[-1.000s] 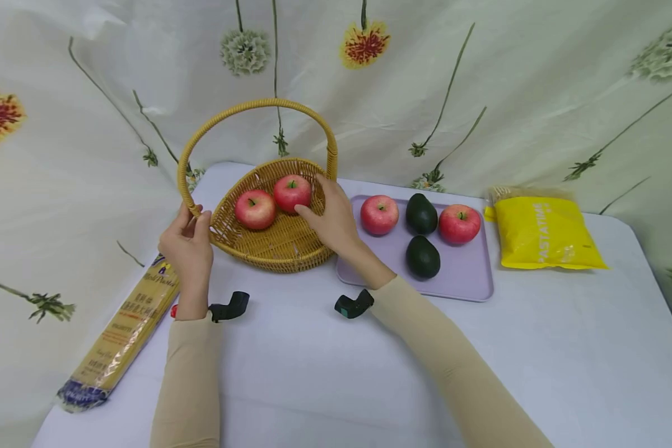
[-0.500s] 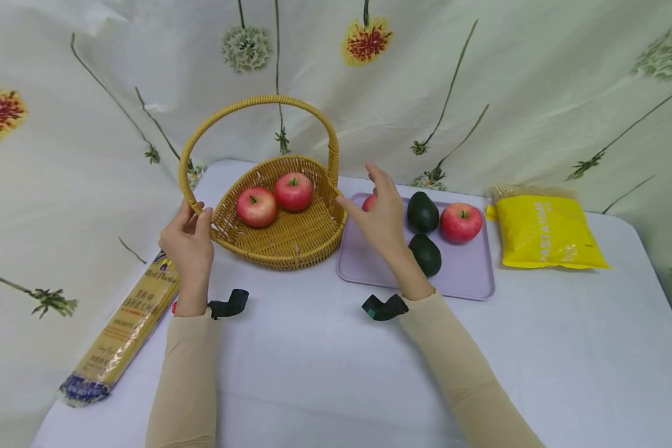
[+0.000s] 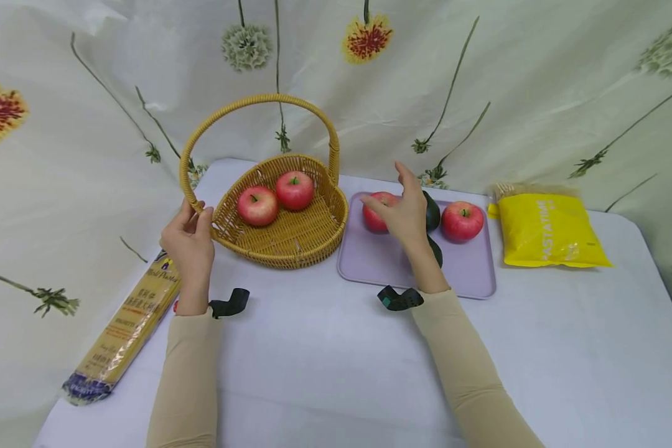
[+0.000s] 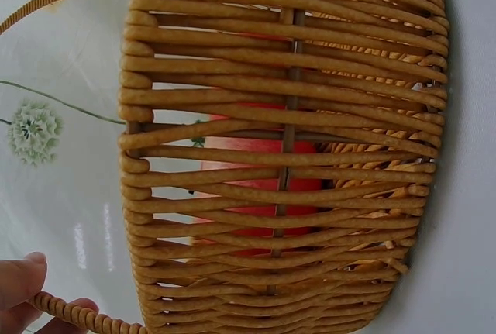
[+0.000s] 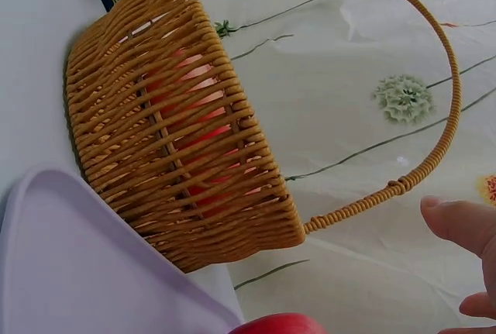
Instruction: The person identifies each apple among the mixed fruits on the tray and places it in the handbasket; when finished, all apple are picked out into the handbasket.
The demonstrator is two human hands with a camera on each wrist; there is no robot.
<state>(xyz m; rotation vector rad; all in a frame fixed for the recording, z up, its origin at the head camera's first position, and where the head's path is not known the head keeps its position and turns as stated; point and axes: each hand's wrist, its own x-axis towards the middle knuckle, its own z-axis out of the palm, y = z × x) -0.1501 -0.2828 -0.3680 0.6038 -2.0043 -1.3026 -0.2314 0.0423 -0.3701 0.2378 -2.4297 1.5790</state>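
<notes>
A yellow-brown wicker basket (image 3: 280,249) with a tall arched handle stands at the back of the table, holding two red apples (image 3: 257,206). My left hand (image 3: 189,249) pinches the lower left end of that handle between thumb and fingers. In the left wrist view, fingertips (image 4: 23,280) grip the handle beside the woven wall. My right hand (image 3: 406,214) hovers over a pale purple tray (image 3: 364,264), thumb and fingers spread and holding nothing. Near its thumb is an apple (image 3: 376,218) on the tray. Two dark avocados (image 3: 432,214) lie partly hidden behind this hand; another apple (image 3: 462,222) sits to their right.
A yellow pasta bag (image 3: 549,230) lies right of the tray. Along the table's left edge is a long spaghetti packet (image 3: 123,330). A flower-printed cloth (image 3: 481,74) hangs behind the table. The tray's left side sits close to the basket.
My right hand has withdrawn from inside the basket and moved right over the tray, its fingers spread. The left hand keeps its hold on the handle.
</notes>
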